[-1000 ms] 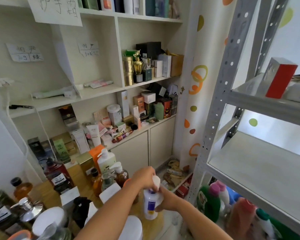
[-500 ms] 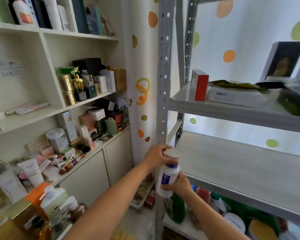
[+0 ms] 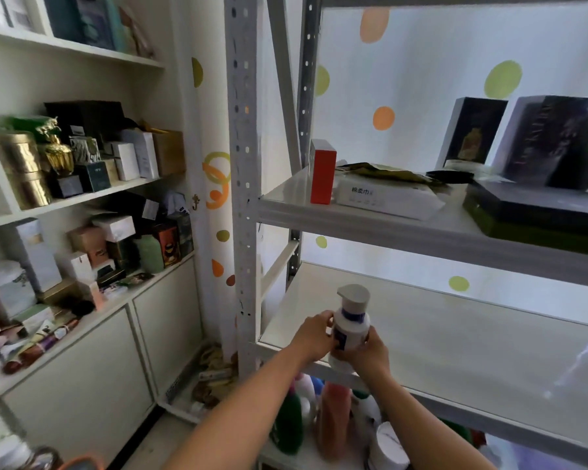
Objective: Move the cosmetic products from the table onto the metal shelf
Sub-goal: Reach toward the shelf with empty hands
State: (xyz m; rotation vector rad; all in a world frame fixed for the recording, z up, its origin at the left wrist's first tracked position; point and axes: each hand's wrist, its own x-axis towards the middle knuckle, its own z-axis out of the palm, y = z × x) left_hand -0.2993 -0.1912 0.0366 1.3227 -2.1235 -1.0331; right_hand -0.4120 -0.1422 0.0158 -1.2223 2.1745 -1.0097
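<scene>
Both hands, left hand [image 3: 314, 335] and right hand [image 3: 370, 351], clasp the upright white pump bottle [image 3: 350, 325] at the front edge of the bare middle tier of the metal shelf [image 3: 455, 351], open board lying straight ahead.

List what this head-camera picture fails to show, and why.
Head view:
base of the white bottle: hidden by right hand; resting on middle shelf or not, cannot tell.
its label text: too small, partly under left hand.
bottles below: blocked by forearms, shelf edge.
dark flat box: cut by right edge.
</scene>
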